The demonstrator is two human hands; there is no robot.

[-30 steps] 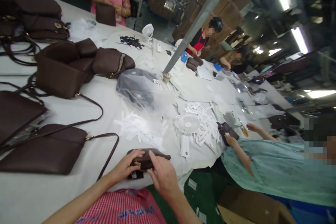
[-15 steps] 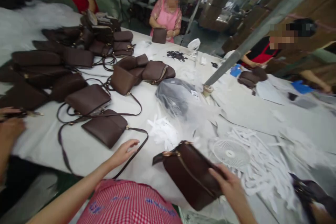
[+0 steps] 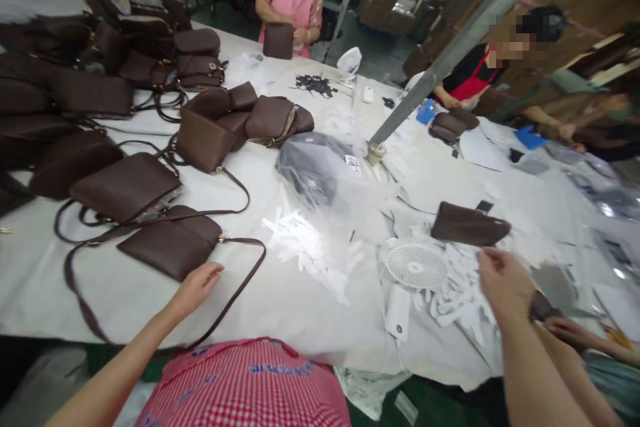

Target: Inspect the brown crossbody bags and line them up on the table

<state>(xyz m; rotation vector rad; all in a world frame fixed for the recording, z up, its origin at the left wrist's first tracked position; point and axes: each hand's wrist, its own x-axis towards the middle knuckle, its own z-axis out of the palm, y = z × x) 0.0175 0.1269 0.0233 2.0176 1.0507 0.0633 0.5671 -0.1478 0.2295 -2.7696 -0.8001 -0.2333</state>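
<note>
My left hand (image 3: 200, 283) is open with loosely stretched fingers, at the lower edge of a dark brown handbag (image 3: 170, 247) lying on the table. I cannot tell whether it touches the bag. A thin strap (image 3: 257, 267) loops from this bag past my fingers to the table's front edge. On the right, my right hand (image 3: 505, 283) is raised over the table with loosely bent fingers and nothing visible in them. Just beyond its fingertips is a brown handbag (image 3: 467, 225), seemingly apart from the hand, above or on the white strips (image 3: 455, 280).
Several brown bags (image 3: 90, 93) are heaped at the left. A plastic-wrapped dark bundle (image 3: 315, 167) lies mid-table, near white paper-like strips (image 3: 305, 247). A small white fan (image 3: 417, 263) lies before me. A slanted metal pole (image 3: 440, 73) rises beyond. Co-workers (image 3: 290, 0) stand around the table.
My right hand has moved right and away from me, and the handbag it held is now beyond its fingertips, released. My left hand remains near the other bag. The view has shifted rightward.
</note>
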